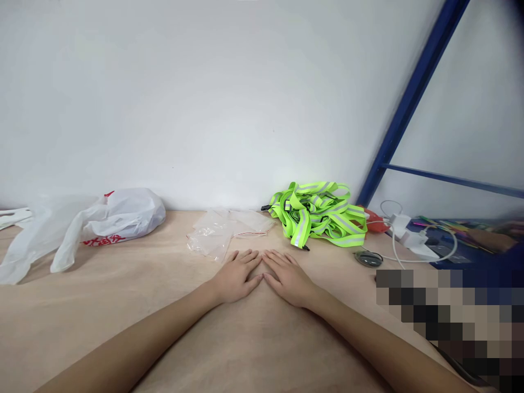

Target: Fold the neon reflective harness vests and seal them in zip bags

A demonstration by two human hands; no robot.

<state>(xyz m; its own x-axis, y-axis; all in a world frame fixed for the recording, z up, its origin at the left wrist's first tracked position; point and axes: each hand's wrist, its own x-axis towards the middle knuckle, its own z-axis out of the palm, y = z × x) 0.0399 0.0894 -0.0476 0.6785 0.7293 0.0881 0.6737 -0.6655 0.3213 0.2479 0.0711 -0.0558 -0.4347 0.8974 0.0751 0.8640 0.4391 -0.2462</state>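
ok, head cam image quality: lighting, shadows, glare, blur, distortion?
Head view: soft, even light, faint shadows beside the bare forearms; small glints on the clear flat plastic bags; neon-green straps with grey stripes reasonably sharp; far right edge smeared; pixelated block masking the lower right; top right corner darkened; blue metal post slanted, perhaps wide-angle distortion.

- Left of the left hand [239, 278], a hand could pass across the bare tan surface [123, 289] as far as the white plastic bag [135, 210], which blocks the way farther off.
- Just beyond the left hand's fingertips, clear plastic bags [210, 234] lie low in the way.
- Beyond the right hand [286, 281], heaped green straps [319, 215] stand before the wall [245, 109].
- Right of that hand, bare room reaches a dark rounded object [368, 258] and a white cable [394, 243].
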